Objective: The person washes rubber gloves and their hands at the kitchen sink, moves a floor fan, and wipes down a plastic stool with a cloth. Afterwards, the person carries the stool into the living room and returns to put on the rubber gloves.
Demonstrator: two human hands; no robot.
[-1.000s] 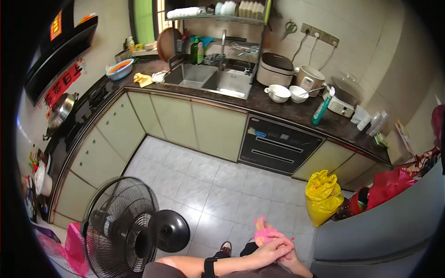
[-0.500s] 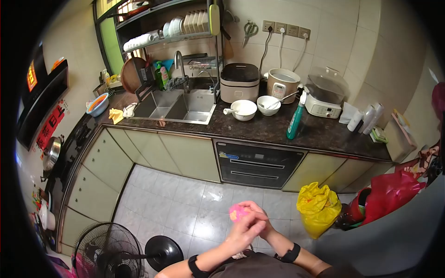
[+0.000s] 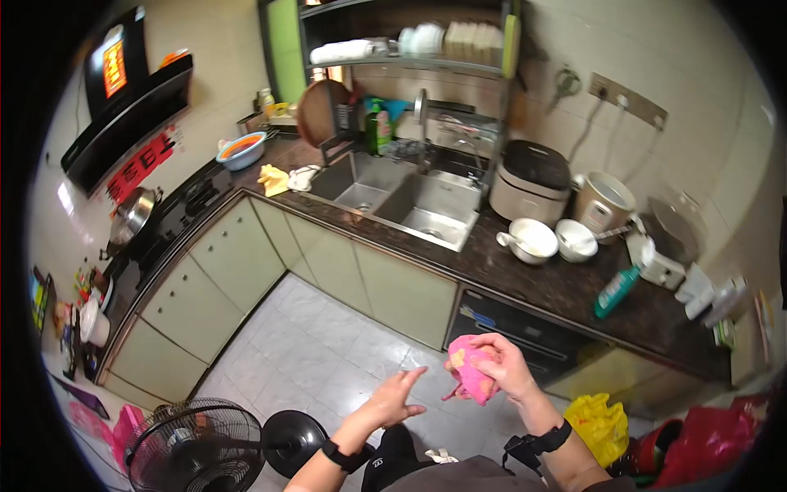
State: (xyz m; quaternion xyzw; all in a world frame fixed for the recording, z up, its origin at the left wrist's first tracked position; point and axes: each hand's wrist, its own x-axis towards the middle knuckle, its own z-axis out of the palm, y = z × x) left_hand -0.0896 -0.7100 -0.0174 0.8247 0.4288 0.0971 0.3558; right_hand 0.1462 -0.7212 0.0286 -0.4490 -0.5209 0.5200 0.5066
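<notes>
My right hand (image 3: pixel 510 373) grips a pink cloth (image 3: pixel 471 361) with yellow patches, its fingers curled over the cloth's right side. Part of the cloth hangs below the palm. To the left of it, my left hand (image 3: pixel 393 400) is apart from the cloth, with its thumb and fingers spread and nothing in them. Both hands are held above the tiled floor, in front of the cabinets.
Behind the hands runs a dark counter (image 3: pixel 426 254) with a double steel sink (image 3: pixel 434 234), a rice cooker (image 3: pixel 531 180), two white bowls (image 3: pixel 533 242) and a green bottle (image 3: pixel 616 293). A black fan (image 3: pixel 197 447) stands lower left; a yellow bag (image 3: pixel 598 426) sits at right.
My hands were together around the bunched pink cloth; now they are apart, with the cloth in the right hand and more of it showing. The view has turned left.
</notes>
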